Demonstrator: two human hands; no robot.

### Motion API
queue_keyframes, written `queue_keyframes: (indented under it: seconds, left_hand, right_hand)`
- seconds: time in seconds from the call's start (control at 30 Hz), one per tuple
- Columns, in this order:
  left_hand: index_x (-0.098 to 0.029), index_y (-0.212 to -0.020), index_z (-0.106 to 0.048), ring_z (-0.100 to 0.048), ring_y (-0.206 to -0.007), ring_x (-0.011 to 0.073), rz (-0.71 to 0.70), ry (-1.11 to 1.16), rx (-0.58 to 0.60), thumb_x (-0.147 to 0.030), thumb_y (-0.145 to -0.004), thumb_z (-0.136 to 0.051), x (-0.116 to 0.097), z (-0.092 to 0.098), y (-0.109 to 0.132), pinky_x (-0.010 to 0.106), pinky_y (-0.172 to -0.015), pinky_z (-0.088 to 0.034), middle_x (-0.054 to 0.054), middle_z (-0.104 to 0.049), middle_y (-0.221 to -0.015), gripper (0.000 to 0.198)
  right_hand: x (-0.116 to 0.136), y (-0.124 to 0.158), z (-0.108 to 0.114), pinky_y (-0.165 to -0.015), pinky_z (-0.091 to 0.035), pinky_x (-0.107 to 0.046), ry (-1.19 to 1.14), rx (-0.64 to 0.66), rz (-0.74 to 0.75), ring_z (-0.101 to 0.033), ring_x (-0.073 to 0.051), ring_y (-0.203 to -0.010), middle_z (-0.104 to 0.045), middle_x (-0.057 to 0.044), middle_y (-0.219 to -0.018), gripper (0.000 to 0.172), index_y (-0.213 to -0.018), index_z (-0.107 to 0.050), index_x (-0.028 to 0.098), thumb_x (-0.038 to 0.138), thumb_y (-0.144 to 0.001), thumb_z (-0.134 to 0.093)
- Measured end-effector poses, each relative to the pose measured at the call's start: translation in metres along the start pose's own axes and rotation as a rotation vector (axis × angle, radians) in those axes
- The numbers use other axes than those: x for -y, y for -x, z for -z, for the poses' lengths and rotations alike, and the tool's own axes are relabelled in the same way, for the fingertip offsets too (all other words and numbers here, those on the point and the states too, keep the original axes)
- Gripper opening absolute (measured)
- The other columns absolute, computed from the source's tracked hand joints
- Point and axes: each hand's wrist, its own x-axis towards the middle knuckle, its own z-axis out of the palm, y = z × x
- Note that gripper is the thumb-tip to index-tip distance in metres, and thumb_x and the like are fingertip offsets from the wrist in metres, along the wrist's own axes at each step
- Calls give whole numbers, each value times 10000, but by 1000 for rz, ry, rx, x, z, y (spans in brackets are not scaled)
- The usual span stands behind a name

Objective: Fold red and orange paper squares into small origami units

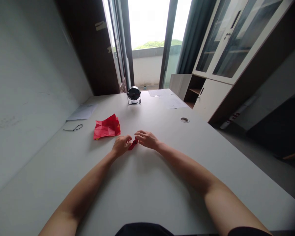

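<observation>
A small folded piece of red paper [133, 144] lies on the white table [147, 183] between my two hands. My left hand [121, 145] is curled, its fingertips pinching the left end of the piece. My right hand [146, 138] rests on the table just to the right, fingers bent and pressed on the piece's right end. A larger creased sheet of red paper [107, 127] lies flat a little to the left, beyond my left hand, untouched.
A small round black-and-silver device [134, 95] stands at the table's far end. White paper sheets [82, 112] lie far left, others [170, 100] far right. A black cord loop [73, 128] is near the wall. A cable hole [184, 120] is at the right.
</observation>
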Motion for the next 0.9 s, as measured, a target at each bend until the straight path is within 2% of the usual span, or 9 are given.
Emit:
queue_keyframes:
  seconds: [0.07, 0.23, 0.33, 0.5, 0.6, 0.73, 0.83, 0.9]
  left_hand:
    - [-223, -903, -672, -570, -644, 161, 8, 26, 26, -234, -855, -567, -3, 1, 0, 297, -737, -386, 6, -668, -715, 116]
    - [-207, -778, -682, -550, -651, 163, 12, -5, 104, -268, -831, -575, -6, 2, 0, 282, -668, -350, 22, -651, -692, 133]
    - [-200, -758, -692, -549, -662, 164, 64, 2, 118, -280, -804, -585, -5, 0, -1, 277, -657, -344, 24, -650, -685, 141]
    - [-186, -749, -691, -533, -614, 145, 219, 136, 151, -314, -806, -538, -1, -5, -2, 253, -604, -346, 2, -646, -658, 207]
    - [-181, -757, -669, -526, -597, 133, 304, 225, 114, -324, -807, -516, 6, -6, -3, 238, -584, -346, -12, -634, -644, 216]
    - [-185, -740, -619, -534, -604, 132, 413, 277, 22, -332, -809, -507, 13, -8, -3, 230, -580, -356, -17, -620, -641, 198]
    - [-189, -743, -605, -537, -614, 137, 371, 285, -30, -344, -826, -509, 11, -9, -3, 242, -590, -367, -13, -614, -656, 200]
    - [-191, -753, -606, -533, -617, 139, 312, 286, -48, -335, -837, -512, 7, -8, -2, 250, -601, -374, -13, -609, -662, 191]
  right_hand:
    - [0, 1, -1, -800, -537, -281, -2, 1, -10, -554, -191, -1188, -658, -74, -1210, 177, -1019, -600, 214, 122, -876, -550]
    - [0, 2, -2, -781, -548, -269, -19, -15, -39, -566, -183, -1191, -662, -79, -1215, 205, -1030, -606, 206, 105, -863, -545]
    - [2, 1, 0, -779, -554, -281, -22, -36, -28, -573, -185, -1186, -666, -76, -1216, 214, -1035, -604, 204, 99, -862, -536]
    - [17, -9, 4, -945, -507, -357, -89, -75, 77, -518, -208, -1253, -659, -61, -1229, 151, -952, -601, 212, 109, -852, -552]
    - [24, -15, 5, -986, -460, -406, -112, -104, 92, -542, -229, -1176, -679, -76, -1115, 163, -928, -606, 206, 100, -815, -555]
    - [25, -16, 10, -951, -433, -415, -129, -106, 11, -564, -232, -1009, -679, -77, -949, 127, -927, -619, 205, 147, -824, -570]
    - [24, -14, 13, -947, -404, -396, -162, -85, -76, -569, -220, -948, -688, -68, -908, 85, -939, -635, 211, 233, -892, -568]
    - [24, -14, 11, -934, -393, -370, -192, -70, -151, -583, -202, -917, -701, -61, -896, 128, -923, -650, 216, 256, -942, -530]
